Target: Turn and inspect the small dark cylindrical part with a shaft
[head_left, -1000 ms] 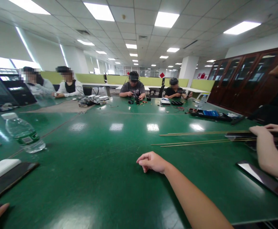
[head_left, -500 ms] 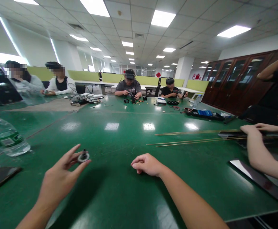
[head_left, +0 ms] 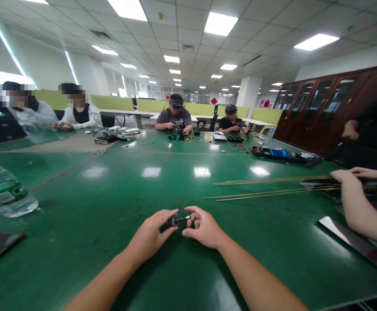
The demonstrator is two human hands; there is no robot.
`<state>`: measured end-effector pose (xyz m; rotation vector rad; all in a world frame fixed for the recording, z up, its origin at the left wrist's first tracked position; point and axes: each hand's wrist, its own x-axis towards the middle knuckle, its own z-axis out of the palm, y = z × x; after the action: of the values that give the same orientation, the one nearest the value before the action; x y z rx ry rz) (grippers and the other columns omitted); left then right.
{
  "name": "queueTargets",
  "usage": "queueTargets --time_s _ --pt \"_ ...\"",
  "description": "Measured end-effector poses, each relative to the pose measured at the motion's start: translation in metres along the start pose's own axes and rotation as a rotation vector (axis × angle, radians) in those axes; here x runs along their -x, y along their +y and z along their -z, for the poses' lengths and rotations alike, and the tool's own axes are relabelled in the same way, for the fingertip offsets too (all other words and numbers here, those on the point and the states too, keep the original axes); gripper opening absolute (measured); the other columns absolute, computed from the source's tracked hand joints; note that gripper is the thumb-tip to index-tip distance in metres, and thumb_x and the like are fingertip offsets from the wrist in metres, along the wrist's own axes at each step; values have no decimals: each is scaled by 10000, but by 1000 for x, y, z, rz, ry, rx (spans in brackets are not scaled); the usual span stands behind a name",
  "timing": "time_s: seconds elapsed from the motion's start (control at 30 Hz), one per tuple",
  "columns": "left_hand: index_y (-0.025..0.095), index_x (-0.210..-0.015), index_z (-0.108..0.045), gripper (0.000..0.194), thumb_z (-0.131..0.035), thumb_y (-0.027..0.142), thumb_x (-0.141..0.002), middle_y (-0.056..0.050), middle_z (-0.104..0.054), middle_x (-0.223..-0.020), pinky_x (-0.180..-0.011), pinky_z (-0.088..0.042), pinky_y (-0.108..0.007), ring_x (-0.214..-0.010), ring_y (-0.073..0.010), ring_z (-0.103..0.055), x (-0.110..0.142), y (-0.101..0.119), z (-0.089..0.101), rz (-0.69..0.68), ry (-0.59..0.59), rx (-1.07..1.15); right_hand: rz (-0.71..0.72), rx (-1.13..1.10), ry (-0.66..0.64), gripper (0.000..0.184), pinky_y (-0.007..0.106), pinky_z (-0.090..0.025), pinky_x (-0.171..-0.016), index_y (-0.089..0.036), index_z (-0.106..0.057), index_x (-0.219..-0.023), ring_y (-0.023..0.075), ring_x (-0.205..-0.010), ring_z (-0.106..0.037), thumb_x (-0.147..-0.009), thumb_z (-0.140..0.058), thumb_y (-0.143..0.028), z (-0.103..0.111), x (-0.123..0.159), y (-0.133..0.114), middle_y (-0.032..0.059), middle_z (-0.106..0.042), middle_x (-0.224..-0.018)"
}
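Note:
A dark cylindrical part with a thin, silver-tipped shaft [head_left: 172, 221] is pinched between the thumb and fingers of my left hand [head_left: 147, 235], just above the green tabletop. Its shaft points right, toward my right hand [head_left: 205, 228]. The fingers of that hand are curved and apart around the shaft's tip; whether one of them touches it I cannot make out. What exact kind of part this is does not show.
A water bottle [head_left: 5, 190] and a dark phone-like slab [head_left: 0, 249] are at left. Thin brass-coloured rods [head_left: 256, 196] reach in from the right, beside a co-worker's forearm [head_left: 358, 205] and a glossy dark panel [head_left: 353, 244]. Other people sit across the green table [head_left: 126, 185].
My left hand came in from the lower left with the dark part and moved right to meet my right hand. The right hand's fingers opened from a loose curl. The view turned slightly left.

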<state>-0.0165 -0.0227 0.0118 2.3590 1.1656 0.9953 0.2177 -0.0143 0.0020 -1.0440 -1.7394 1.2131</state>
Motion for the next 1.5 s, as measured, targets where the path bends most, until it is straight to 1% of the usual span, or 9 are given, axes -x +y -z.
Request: queueTargets --time_s 0.1,0.2,0.33,0.43,0.6,0.73,1.07,1.23,1.5 --pt "300 -1319 -554 474 -701 279 -869 -34 -654 -1231 -1016 -488 -367 -1131 -210 -619 6 -4 -3 69 59 -2 13 59 4 584 189 -325 -480 -220 -596 -1246 56 -532 -416 -703 -812 -232 -3 0 -5 -16 -622 -909" --pt "293 -1206 -609 345 -693 257 -874 -17 -669 -1163 -970 -500 -346 -1085 -198 -626 8 -4 -3 85 35 40 49 121 6 480 193 -293 -473 -214 -653 -1159 62 -531 -401 -705 -808 -224 -9 0 -11 -22 -618 -855" --pt "301 -1198 -612 328 -671 205 -889 -11 -664 -1156 -977 -487 -331 -1083 -183 -617 7 -1 -3 64 -21 129 82 69 43 443 211 -428 -606 -209 -667 -1132 122 -698 -568 -705 -782 -170 -18 0 -10 9 -652 -926" --pt "322 -1224 -602 344 -647 194 -909 -4 -658 -1172 -984 -482 -319 -1090 -170 -614 6 1 -2 48 -47 168 94 70 69 399 226 -457 -665 -213 -684 -1093 156 -802 -607 -708 -772 -158 -20 -1 -8 26 -662 -987" --pt "336 -1238 -595 367 -672 220 -898 5 -655 -1193 -999 -481 -319 -1105 -167 -612 8 -3 -4 56 -9 124 92 182 59 287 201 -334 -515 -201 -711 -993 96 -597 -470 -713 -764 -162 -17 0 -12 -5 -624 -828" --pt "326 -1254 -595 396 -691 228 -882 -5 -659 -1210 -1010 -489 -332 -1120 -178 -616 10 -8 -7 66 -1 97 99 196 40 200 206 -295 -488 -182 -722 -947 78 -544 -407 -747 -741 -183 -15 2 -15 -18 -581 -770" --pt "267 -1235 -649 356 -692 249 -883 -62 -678 -1187 -1011 -522 -374 -1117 -210 -632 11 -7 -5 29 5 88 45 75 49 228 205 -421 -553 -157 -743 -991 101 -601 -540 -769 -694 -159 -17 1 -15 17 -677 -819" --pt "267 -1250 -645 351 -669 252 -900 -72 -675 -1197 -1006 -528 -381 -1124 -215 -629 12 -5 -5 2 8 93 50 46 76 201 244 -501 -656 -160 -761 -957 159 -732 -651 -762 -718 -179 -17 0 -12 43 -724 -876" --pt "291 -1243 -645 370 -700 257 -878 -37 -687 -1197 -1019 -517 -353 -1124 -202 -637 11 -5 -6 21 15 76 72 122 101 182 241 -468 -621 -179 -774 -956 154 -705 -625 -783 -721 -203 -16 1 -15 36 -720 -845"
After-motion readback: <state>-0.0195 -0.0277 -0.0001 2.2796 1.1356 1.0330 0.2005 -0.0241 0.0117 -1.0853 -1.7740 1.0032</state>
